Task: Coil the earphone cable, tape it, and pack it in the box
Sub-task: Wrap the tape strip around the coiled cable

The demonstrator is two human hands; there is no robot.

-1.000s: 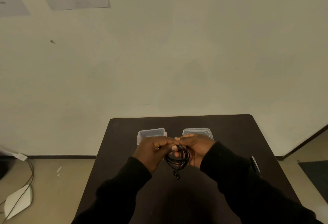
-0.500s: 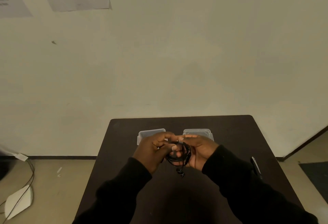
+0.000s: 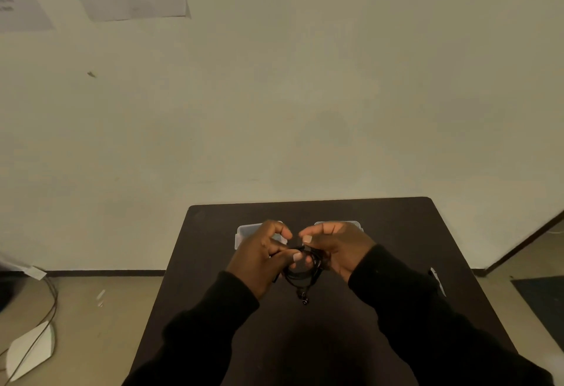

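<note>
A black earphone cable [image 3: 302,275] hangs in a small coil between my two hands above the dark table [image 3: 396,226]. My left hand [image 3: 262,255] pinches the coil's top with thumb and fingers. My right hand [image 3: 338,246] holds the coil's right side, its index finger and thumb raised. An earbud [image 3: 304,299] dangles below the coil. Behind my hands lie a clear plastic box [image 3: 245,231] on the left and its clear lid [image 3: 355,224] on the right, both partly hidden. I cannot see any tape.
A dark pen-like object with a white tip [image 3: 438,280] lies near the table's right edge. The wall stands right behind the table. On the floor at left are cables [image 3: 50,297] and a white object [image 3: 30,350].
Both hands have lifted a little and drawn slightly apart at the fingertips. The coil still hangs between them, with the earbud dangling lower.
</note>
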